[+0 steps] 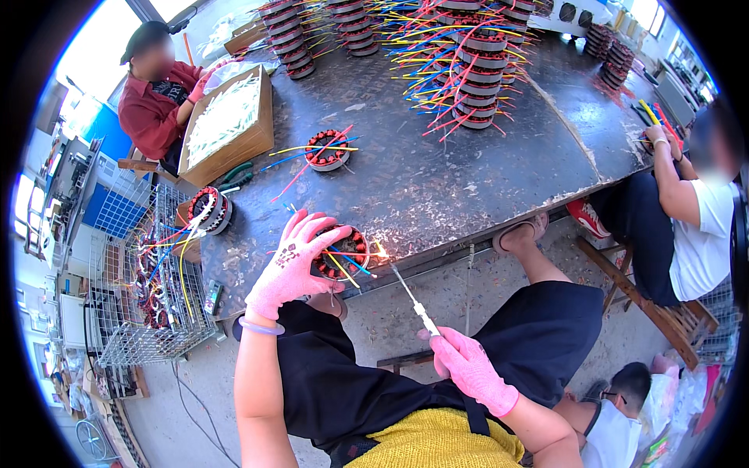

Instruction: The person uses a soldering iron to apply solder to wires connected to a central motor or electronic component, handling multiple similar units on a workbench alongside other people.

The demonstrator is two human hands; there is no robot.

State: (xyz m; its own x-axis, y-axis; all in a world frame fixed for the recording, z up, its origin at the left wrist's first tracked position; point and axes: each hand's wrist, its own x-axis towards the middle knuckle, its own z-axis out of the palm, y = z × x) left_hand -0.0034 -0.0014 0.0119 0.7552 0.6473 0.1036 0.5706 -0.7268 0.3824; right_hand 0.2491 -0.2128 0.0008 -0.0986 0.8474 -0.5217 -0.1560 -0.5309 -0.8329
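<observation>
My left hand [292, 261], in a pink glove, grips a motor stator [360, 243] at the table's near edge. Red, blue and yellow wires stick out of the stator's middle. A slim white-handled tool with a long thin metal stem [422, 310] is in my gloved right hand [474, 370], its fingers closed round the handle. The stem slants up toward the stator. A small bright orange flame [381, 249] glows near its tip, by the red wire's end. Whether tip and wire touch, I cannot tell.
Another stator [327, 151] lies ahead on the dark table [374, 195], and one [210, 210] sits at its left edge. Stator stacks [477, 86] stand at the back. A carton of white sleeves [228, 125] and a wire basket [160, 331] are left. People sit left and right.
</observation>
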